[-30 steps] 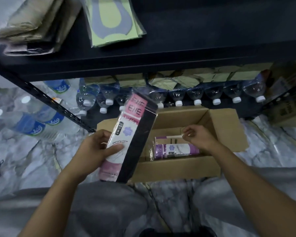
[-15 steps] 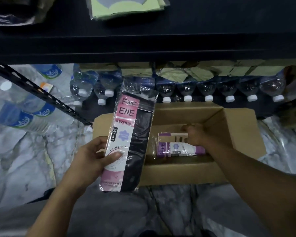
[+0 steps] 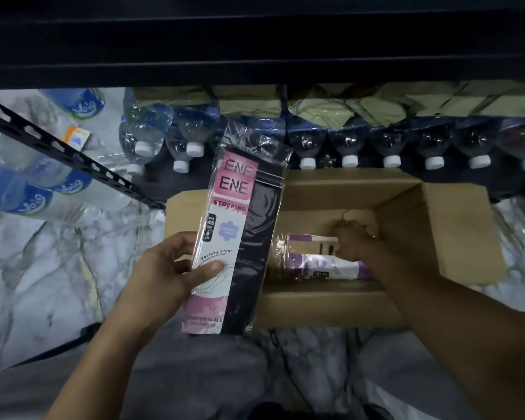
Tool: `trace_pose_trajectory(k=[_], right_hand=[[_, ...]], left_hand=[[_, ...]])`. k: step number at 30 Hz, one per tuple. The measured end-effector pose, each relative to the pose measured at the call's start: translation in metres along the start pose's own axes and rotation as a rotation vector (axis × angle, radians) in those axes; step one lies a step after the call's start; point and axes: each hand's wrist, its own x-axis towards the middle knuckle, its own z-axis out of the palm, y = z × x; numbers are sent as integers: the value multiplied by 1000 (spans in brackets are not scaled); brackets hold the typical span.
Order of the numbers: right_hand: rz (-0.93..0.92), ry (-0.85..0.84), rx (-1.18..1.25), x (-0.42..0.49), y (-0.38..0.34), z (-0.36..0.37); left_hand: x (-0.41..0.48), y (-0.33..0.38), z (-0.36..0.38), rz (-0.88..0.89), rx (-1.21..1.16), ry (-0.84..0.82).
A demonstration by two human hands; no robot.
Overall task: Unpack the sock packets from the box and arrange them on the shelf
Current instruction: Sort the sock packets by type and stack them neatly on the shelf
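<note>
The pink sock packet (image 3: pixel 243 225) sits at centre frame over the left wall of the box (image 3: pixel 437 231). Its long axis runs nearly top to bottom, with the "ENE" end toward the dark shelf (image 3: pixel 255 56). The left hand (image 3: pixel 170 274), rising from the lower left, grips its lower half with the thumb across the front. The right hand (image 3: pixel 355 241) reaches in from the lower right, its fingers curled round the end of the upper purple packet (image 3: pixel 309 239), which lies left to right inside the box.
</note>
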Motion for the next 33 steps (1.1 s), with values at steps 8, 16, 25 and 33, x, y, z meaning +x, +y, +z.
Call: trace_pose_trajectory(k=[8,16,25,33], right_hand=[[6,-104,110,-9,4,-18],[-59,-47,497,-39,22,-29],[-184,224,625,-110,21,-64],[-244,374,890,-206,5,-100]], left_hand=[[-1,2,-1,22,16,7],[-6,7,0,12,16,51],[-24,24,3,80,-31,81],[-67,33,-1,183,-140,105]])
